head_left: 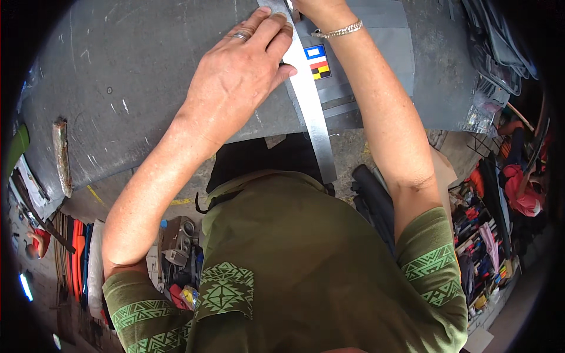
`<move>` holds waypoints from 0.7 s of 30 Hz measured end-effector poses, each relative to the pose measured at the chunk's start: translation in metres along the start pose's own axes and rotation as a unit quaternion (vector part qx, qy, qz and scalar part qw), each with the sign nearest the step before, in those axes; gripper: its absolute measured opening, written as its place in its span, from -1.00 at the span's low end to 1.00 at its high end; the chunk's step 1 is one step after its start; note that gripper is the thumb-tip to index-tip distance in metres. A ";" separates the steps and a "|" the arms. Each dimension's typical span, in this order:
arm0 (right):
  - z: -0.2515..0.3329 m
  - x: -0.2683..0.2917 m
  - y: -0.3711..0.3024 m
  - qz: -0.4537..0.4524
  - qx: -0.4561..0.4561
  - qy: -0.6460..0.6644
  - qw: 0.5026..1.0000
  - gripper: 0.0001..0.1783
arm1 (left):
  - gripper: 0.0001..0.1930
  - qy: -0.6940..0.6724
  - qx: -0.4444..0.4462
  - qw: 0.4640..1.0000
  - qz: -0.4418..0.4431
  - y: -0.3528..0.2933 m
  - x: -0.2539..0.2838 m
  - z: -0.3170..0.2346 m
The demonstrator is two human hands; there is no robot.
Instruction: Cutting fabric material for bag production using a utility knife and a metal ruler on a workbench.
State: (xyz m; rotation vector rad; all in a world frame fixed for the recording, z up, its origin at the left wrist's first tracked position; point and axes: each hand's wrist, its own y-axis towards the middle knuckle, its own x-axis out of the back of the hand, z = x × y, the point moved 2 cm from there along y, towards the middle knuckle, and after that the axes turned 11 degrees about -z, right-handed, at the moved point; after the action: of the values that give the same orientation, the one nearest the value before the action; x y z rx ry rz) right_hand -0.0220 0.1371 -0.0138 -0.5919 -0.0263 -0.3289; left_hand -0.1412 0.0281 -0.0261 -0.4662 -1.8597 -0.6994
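as seen from the head view, the left hand [238, 76] lies flat, palm down, with its fingers [272, 26] spread and pressed on a long metal ruler [311, 100]. it grips nothing; it only pins the ruler down. the ruler runs from the top edge of the picture down toward the person, crossing a grey fabric panel [376, 53] and jutting out past the near edge of the grey tabletop [118, 76]. a small patch of coloured blocks [318, 61] is on the panel just right of the ruler.

the right hand [315, 9] reaches along the ruler's far end, a metal bracelet [338, 29] on its wrist. most of this hand is cut off by the top edge, so how far its fingers are closed, and whether they hold a marking or cutting tool, cannot be told.

judging from the pose, the step in hand is ruling a straight line on the panel with the ruler as guide. the next move would call for steady downward pressure from the left hand, so the ruler does not slip while the right hand works along its edge.

a rusty strip [61, 157] lies on the tabletop at far left, well apart from both hands. below the tabletop, stacked coloured sheets [76, 259] at left and cluttered shelves [488, 247] at right are small and bent by the lens; their contents are hard to make out. the person's green shirt [306, 265] hides the floor beneath.
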 end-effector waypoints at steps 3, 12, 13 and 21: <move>-0.021 0.006 0.011 0.031 0.124 0.025 0.991 -0.37 | -0.43 0.007 -0.003 1.000 0.010 0.003 0.001 -0.003; 0.001 -0.002 0.006 0.028 0.113 0.005 0.993 -0.36 | -0.44 -0.018 -0.022 0.996 0.084 0.015 0.019 -0.005; 0.008 -0.003 -0.001 -0.015 0.003 -0.047 0.999 -0.36 | -0.45 -0.018 -0.019 0.996 0.084 0.014 0.019 -0.005; -0.030 0.000 0.030 0.094 0.229 0.113 0.962 -0.36 | -0.43 -0.033 -0.009 0.996 0.082 0.012 0.018 -0.006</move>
State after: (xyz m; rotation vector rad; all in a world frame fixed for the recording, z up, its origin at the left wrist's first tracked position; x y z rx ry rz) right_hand -0.0148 0.1438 -0.0553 -0.0936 0.1692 -0.1932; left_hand -0.1362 0.0331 -0.0048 -0.6525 -1.8526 -0.5959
